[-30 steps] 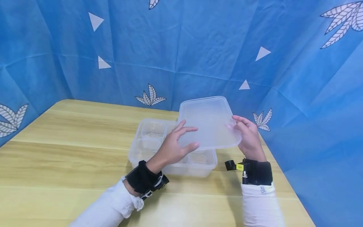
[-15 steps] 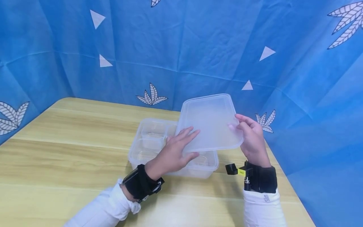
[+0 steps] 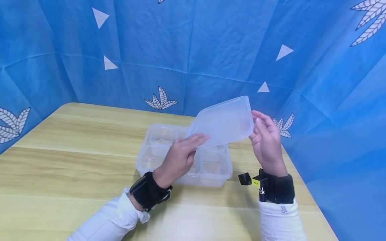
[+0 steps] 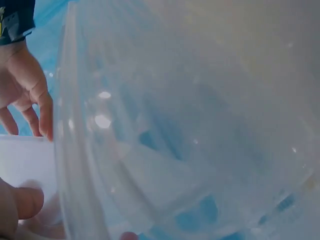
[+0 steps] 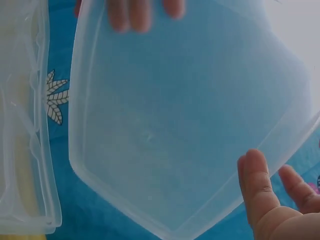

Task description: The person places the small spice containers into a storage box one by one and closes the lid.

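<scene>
My left hand point(image 3: 178, 159) grips the left front corner of a translucent plastic lid point(image 3: 224, 122), which tilts above a clear food container point(image 3: 208, 182). In the left wrist view the thumb point(image 4: 30, 202) presses on the lid; the container wall point(image 4: 200, 115) fills most of that picture. My right hand point(image 3: 266, 144) is at the lid's right edge with fairly straight fingers. In the right wrist view its thumb point(image 5: 256, 180) lies by the edge of the lid point(image 5: 185, 115), not pinching it. The container has several compartments, partly hidden by the lid and left hand.
The container stands on a light wooden table point(image 3: 75, 174). A blue patterned cloth point(image 3: 150, 43) hangs behind the table and along its sides. Black straps with small cameras point(image 3: 245, 179) are worn on both wrists.
The lid has swung to a steeper tilt, its right side higher. My left hand has gone from hovering over the lid to gripping it; the right hand's grip has loosened.
</scene>
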